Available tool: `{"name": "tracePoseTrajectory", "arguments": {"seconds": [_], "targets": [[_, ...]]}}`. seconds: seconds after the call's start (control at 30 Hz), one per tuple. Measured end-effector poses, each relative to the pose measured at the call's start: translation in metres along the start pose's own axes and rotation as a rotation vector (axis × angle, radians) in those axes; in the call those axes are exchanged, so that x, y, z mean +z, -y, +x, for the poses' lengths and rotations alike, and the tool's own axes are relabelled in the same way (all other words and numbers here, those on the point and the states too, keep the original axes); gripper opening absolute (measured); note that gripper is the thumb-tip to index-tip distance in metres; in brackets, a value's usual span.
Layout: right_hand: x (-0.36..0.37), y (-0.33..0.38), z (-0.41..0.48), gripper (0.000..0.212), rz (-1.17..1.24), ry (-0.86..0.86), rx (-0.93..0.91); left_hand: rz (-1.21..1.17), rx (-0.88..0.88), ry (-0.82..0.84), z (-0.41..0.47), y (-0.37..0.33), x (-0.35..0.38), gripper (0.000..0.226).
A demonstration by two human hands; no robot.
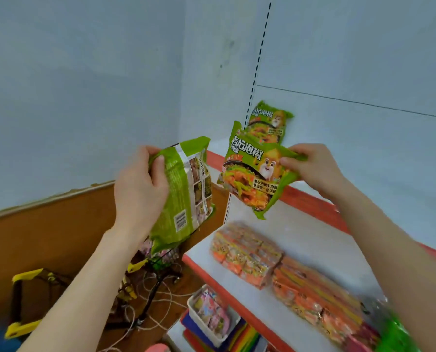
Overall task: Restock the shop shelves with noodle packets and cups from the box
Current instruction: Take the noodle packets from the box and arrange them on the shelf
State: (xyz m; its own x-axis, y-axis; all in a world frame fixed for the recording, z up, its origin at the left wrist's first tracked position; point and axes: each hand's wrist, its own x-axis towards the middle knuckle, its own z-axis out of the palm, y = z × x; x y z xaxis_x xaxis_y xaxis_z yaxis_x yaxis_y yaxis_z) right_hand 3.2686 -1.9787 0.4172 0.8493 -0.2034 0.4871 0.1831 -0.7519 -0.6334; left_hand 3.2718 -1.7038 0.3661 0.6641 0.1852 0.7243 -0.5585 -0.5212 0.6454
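Note:
My left hand (138, 189) grips a green noodle packet (183, 194), its back label facing me, held upright left of the shelving. My right hand (310, 168) pinches the top right corner of a second green noodle packet (255, 174), front facing me, tilted in the air over the red edge of the upper shelf (310, 204). A third green packet (270, 123) stands on that shelf against the white back panel, by the slotted upright. The box is not in view.
On the lower white shelf (282, 237), orange noodle multipacks (288, 275) lie in a row to the right. A white basket of small packets (211, 316) sits below. On the floor at left are yellow-and-black frames (29, 278) and tangled cord (158, 303).

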Motion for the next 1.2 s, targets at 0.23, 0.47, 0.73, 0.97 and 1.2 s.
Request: {"name": "tracePoseTrajectory", "arguments": {"seconds": [0.23, 0.47, 0.73, 0.97, 1.2], "targets": [[-0.061, -0.014, 0.089, 0.011, 0.138, -0.126, 0.0, -0.05, 0.034, -0.101, 0.046, -0.032, 0.05, 0.014], [-0.095, -0.077, 0.149, 0.012, 0.023, -0.162, 0.023, -0.123, 0.036, -0.187, 0.086, -0.064, 0.109, 0.014], [-0.119, -0.153, 0.189, 0.016, -0.088, -0.19, 0.145, -0.213, 0.074, -0.135, 0.116, -0.08, 0.167, 0.009], [-0.104, -0.177, 0.212, 0.019, -0.069, -0.14, 0.232, -0.192, 0.084, -0.103, 0.131, -0.073, 0.187, 0.01], [-0.095, -0.183, 0.223, 0.018, -0.075, -0.128, 0.281, -0.188, 0.077, -0.087, 0.137, -0.061, 0.196, 0.008]]}}
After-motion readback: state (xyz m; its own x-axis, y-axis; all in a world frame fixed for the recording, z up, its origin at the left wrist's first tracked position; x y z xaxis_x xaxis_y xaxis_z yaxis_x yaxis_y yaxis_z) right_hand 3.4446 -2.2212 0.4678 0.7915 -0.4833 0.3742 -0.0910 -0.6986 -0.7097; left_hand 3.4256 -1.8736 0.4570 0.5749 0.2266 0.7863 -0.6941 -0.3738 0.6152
